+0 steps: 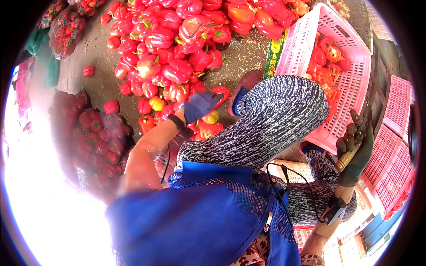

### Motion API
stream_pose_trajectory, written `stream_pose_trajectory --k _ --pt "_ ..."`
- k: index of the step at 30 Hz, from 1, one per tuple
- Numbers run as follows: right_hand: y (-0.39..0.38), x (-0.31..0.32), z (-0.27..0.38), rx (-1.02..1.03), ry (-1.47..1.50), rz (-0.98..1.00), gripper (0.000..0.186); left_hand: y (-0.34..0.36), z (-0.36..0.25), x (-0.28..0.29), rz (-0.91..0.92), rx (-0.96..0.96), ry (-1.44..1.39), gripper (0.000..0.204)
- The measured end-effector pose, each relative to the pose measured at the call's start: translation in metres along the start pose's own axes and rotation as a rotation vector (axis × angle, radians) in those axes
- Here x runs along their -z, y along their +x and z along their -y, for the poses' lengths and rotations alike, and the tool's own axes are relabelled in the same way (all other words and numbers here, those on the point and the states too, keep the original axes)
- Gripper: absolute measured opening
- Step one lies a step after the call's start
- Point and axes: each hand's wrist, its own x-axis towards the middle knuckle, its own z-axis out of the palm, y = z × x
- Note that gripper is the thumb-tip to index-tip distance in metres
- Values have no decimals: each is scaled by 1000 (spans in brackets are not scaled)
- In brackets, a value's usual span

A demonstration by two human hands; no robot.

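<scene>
My left hand (199, 107), in a blue-purple glove, reaches over the near edge of a heap of red bell peppers (177, 71). Its fingers close on one red bell pepper (221, 94), though the grip is partly hidden. A yellow-green pepper (211, 117) lies just below that hand. Off to the right, my right hand (358, 155) wears a dark glove and is closed around the wooden handle (348, 158) of a knife, whose dark blade points up and away. Beside it stands a pink plastic crate (326, 133) with cut red pepper pieces (327, 73) inside.
Mesh sacks (95, 137) of red peppers stand at the left, with more at the far left. Pink crates (390, 164) are stacked along the right. My knee and shoe (246, 86) are between heap and crate. Pale seeds are scattered on the floor (104, 80).
</scene>
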Motion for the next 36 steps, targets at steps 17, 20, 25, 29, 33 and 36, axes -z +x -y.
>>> stream_pose_trajectory --k 17,20,25,29,33,36 --pt "6 -11 -7 -48 -2 15 55 59 118 -7 -296 414 -1217 22" --pt "-11 1 1 21 -34 1 55 86 62 82 -280 705 -1696 28" --pt "-15 6 2 32 -16 74 55 70 31 149 -489 631 -1733 28" --pt "-20 12 6 54 5 128 55 66 11 189 -595 526 -1669 28" --pt "-26 17 13 8 108 89 55 88 -7 219 -589 385 -1659 28" --pt "-40 -10 25 -84 161 -39 56 101 -22 257 -619 325 -1622 29"
